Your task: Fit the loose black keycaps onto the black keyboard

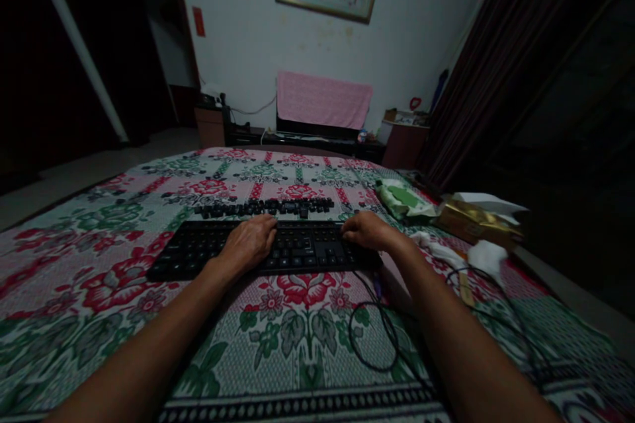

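Note:
A black keyboard (198, 252) lies on a bed with a flowered cover (297, 324). My left hand (251, 242) rests on the keyboard's middle, fingers curled down at its far edge. My right hand (366, 230) rests on the keyboard's right end, fingers bent and pressed together. What either hand's fingertips pinch, if anything, is too small to make out. Several loose black keycaps (265, 207) lie in rows just beyond the keyboard. The keyboard's black cable (370, 337) coils on the cover between my forearms.
A green and white packet (404, 201) lies to the right of the keycaps. A gold box (473, 221), white tissue (489, 256) and more cable (476, 277) lie at the bed's right edge. A pink cloth (322, 99) covers a low unit at the wall.

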The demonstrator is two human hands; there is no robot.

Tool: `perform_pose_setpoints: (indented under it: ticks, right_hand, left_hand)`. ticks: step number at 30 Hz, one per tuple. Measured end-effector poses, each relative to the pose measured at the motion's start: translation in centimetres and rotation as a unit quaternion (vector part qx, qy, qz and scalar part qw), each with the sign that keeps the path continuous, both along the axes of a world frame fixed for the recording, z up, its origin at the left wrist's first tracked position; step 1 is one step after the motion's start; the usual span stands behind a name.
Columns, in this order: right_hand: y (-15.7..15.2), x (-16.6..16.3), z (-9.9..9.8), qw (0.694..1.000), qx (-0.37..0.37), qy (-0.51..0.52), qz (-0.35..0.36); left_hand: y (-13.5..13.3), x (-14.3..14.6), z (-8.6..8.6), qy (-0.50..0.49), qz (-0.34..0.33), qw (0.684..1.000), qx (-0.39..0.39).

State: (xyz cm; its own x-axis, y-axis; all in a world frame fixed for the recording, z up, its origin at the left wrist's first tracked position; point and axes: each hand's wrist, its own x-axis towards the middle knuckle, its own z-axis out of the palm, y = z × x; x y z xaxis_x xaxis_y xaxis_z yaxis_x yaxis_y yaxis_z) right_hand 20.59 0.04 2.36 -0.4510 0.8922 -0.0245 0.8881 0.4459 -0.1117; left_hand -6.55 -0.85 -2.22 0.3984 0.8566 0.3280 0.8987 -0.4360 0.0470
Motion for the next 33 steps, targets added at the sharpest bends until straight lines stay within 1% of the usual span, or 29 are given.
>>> perform_pose_setpoints:
  ticks: [2,5,6,10,14,18,27,31,33]
  right_hand:
    - [0.8,0.1,0.0,1.0,0.022,0.014,-0.015]
    - [2.9,-0.5,-0.4,0.991,0.109,0.031,-0.065]
    - [3.8,-0.8,-0.6,0.99,0.121,0.028,-0.068]
    - [6.7,-1.9,-1.8,0.989,0.114,0.01,-0.097]
    - [8.1,-2.3,-3.0,0.988,0.117,0.003,-0.104]
    - [8.8,-2.4,-3.5,0.988,0.116,-0.01,-0.105]
    - [9.4,-2.8,-3.6,0.987,0.102,-0.018,-0.12]
    - [8.7,-2.4,-3.0,0.986,0.107,-0.006,-0.125]
    - [7.8,-1.9,-2.5,0.985,0.121,0.027,-0.121]
  left_hand:
    - [-0.3,1.2,0.1,-0.01,-0.021,1.0,0.009]
    - [-0.5,2.8,0.0,-0.021,-0.06,0.998,0.006]
    - [-0.6,3.1,0.0,-0.025,-0.069,0.997,0.003]
    - [-0.6,3.4,-0.3,-0.033,-0.074,0.997,0.001]
    - [-0.7,3.3,-0.5,-0.034,-0.069,0.997,-0.001]
    - [-0.7,3.4,-0.5,-0.039,-0.067,0.997,-0.004]
    - [-0.6,3.4,-0.6,-0.042,-0.076,0.996,0.009]
    - [-0.6,3.5,-0.7,-0.032,-0.073,0.997,0.011]
    - [-0.6,3.4,-0.7,-0.027,-0.07,0.997,0.008]
